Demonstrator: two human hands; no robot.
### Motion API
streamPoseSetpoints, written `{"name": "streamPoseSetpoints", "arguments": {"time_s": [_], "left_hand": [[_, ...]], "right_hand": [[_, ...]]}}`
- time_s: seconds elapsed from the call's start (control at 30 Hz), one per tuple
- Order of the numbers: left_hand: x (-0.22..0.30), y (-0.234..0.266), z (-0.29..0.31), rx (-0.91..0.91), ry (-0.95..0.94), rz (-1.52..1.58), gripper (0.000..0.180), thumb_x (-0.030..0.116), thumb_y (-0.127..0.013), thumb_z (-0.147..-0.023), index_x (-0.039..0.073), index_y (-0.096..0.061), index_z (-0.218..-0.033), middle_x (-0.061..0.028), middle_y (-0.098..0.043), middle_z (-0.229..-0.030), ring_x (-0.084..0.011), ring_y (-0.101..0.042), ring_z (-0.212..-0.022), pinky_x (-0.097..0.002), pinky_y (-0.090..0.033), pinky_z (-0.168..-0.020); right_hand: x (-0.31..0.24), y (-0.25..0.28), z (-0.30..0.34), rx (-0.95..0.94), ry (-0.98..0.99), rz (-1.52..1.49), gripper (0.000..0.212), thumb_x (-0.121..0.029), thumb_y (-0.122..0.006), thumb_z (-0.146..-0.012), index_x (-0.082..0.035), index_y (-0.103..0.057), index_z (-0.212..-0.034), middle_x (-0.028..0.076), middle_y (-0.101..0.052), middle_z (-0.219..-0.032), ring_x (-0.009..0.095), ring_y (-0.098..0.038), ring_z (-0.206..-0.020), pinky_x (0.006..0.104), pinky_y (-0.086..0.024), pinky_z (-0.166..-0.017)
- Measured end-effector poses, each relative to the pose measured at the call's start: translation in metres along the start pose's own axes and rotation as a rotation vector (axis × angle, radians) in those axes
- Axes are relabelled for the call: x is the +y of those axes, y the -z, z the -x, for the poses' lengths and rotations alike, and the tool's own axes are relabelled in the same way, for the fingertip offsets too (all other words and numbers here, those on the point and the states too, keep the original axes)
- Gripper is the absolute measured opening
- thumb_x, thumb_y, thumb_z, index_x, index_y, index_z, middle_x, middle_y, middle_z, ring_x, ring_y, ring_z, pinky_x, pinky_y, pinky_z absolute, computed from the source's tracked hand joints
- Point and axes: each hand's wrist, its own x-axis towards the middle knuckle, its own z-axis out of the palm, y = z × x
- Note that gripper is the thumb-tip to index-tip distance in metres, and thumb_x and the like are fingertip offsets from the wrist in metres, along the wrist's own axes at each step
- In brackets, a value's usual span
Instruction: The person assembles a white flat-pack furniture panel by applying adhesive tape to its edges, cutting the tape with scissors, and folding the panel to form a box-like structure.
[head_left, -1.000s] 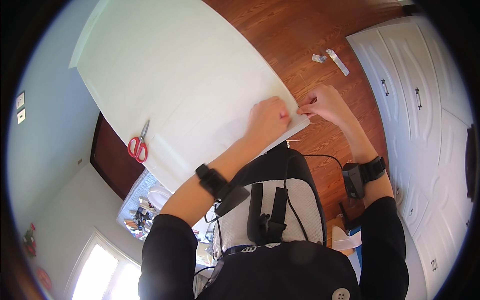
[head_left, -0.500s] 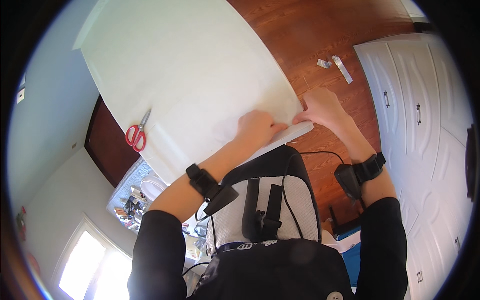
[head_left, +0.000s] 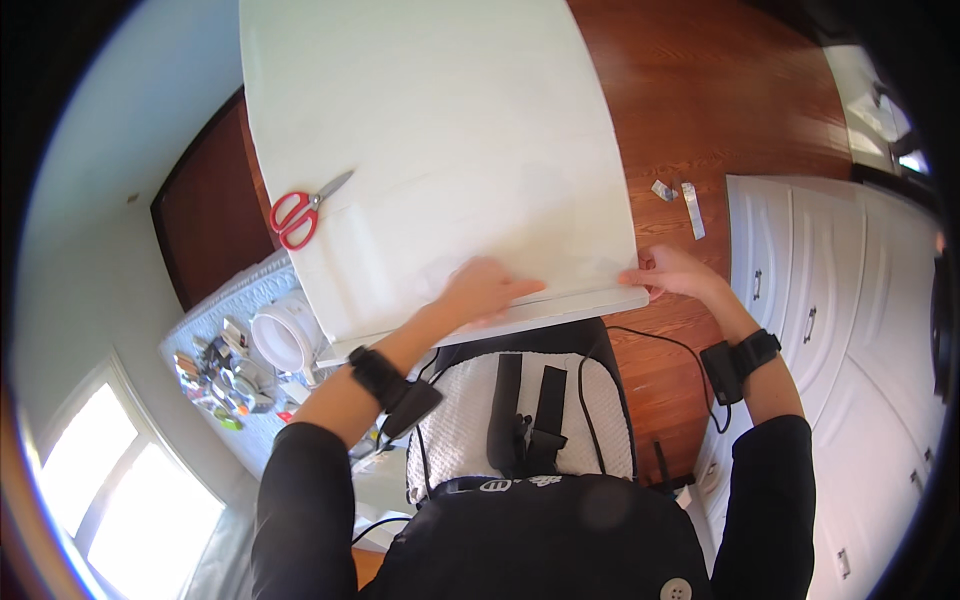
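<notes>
A white tabletop (head_left: 440,130) with a smooth, sheet-like surface stretches away in front of me. Along its near side runs a thick white edge strip (head_left: 560,308) with a thin seam behind it. My left hand (head_left: 482,290) lies on the surface just behind this strip, index finger stretched to the right, nothing seen in it. At the near right corner, my right hand (head_left: 672,272) has its thumb on top and its other fingers curled at the side, closed on the edge. Red-handled scissors (head_left: 308,212) rest on the left side of the tabletop, blades pointing away.
A chair seat with white textured fabric (head_left: 460,400) and black straps is between me and the table. White cabinets (head_left: 800,270) stand to the right. Small scraps (head_left: 693,210) lie on the wooden floor. At left, a white tub (head_left: 283,335) sits beside a cluttered surface.
The view has turned, so the table and scissors appear shifted. My left hand has slid left along the near edge, away from the corner. My right hand has moved outward to the table's side.
</notes>
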Motion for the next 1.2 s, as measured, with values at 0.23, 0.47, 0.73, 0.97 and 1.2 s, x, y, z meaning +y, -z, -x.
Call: {"name": "streamPoseSetpoints", "arguments": {"time_s": [0.23,0.47,0.73,0.97,1.2], "left_hand": [[0.022,-0.032,-0.018,0.19,-0.204,-0.278,0.055,0.058,-0.062,-0.089,0.006,-0.074,-0.076,-0.0136,-0.071,-0.076,-0.0304,-0.07,-0.077,-0.0441,-0.055,-0.073],[0.04,-0.023,-0.024,0.199,-0.315,-0.305,0.052,0.054,-0.061,-0.09,0.005,-0.074,-0.08,-0.0134,-0.071,-0.079,-0.0322,-0.07,-0.081,-0.045,-0.055,-0.074],[0.049,-0.04,-0.013,0.311,-0.498,-0.173,0.043,0.047,-0.06,-0.093,0.005,-0.071,-0.097,-0.0134,-0.069,-0.106,-0.0309,-0.065,-0.098,-0.0433,-0.054,-0.081],[0.012,-0.093,0.011,0.579,-0.912,-0.101,0.044,0.024,-0.055,-0.094,0.003,-0.054,-0.133,-0.0144,-0.055,-0.14,-0.0289,-0.053,-0.129,-0.0401,-0.047,-0.105],[-0.069,-0.093,0.045,0.869,-0.682,-0.768,0.056,0.023,-0.05,-0.093,0.003,-0.045,-0.145,-0.0149,-0.038,-0.158,-0.0272,-0.04,-0.144,-0.0432,-0.03,-0.12]], "right_hand": [[-0.028,0.002,0.005,0.011,-0.043,0.236,0.06,-0.055,-0.08,-0.076,0.003,-0.073,-0.092,0.011,-0.071,-0.075,0.018,-0.071,-0.072,0.028,-0.057,-0.06],[-0.055,0.013,0.01,0.201,0.134,0.849,0.053,-0.055,-0.077,-0.07,-0.002,-0.075,-0.077,0.017,-0.068,-0.066,0.034,-0.068,-0.066,0.0429,-0.052,-0.063],[-0.045,-0.007,0.03,0.37,0.084,0.843,0.047,-0.045,-0.076,-0.077,-0.001,-0.073,-0.093,0.016,-0.069,-0.089,0.034,-0.066,-0.079,0.0432,-0.052,-0.069],[-0.027,-0.073,0.073,0.652,0.64,0.787,0.045,-0.013,-0.066,-0.09,-0.002,-0.056,-0.132,0.014,-0.057,-0.137,0.033,-0.057,-0.123,0.0448,-0.046,-0.101],[0.023,-0.086,0.04,0.512,0.868,1.05,0.053,-0.014,-0.065,-0.089,0.002,-0.049,-0.138,0.016,-0.049,-0.148,0.033,-0.046,-0.137,0.0506,-0.033,-0.114]]}}
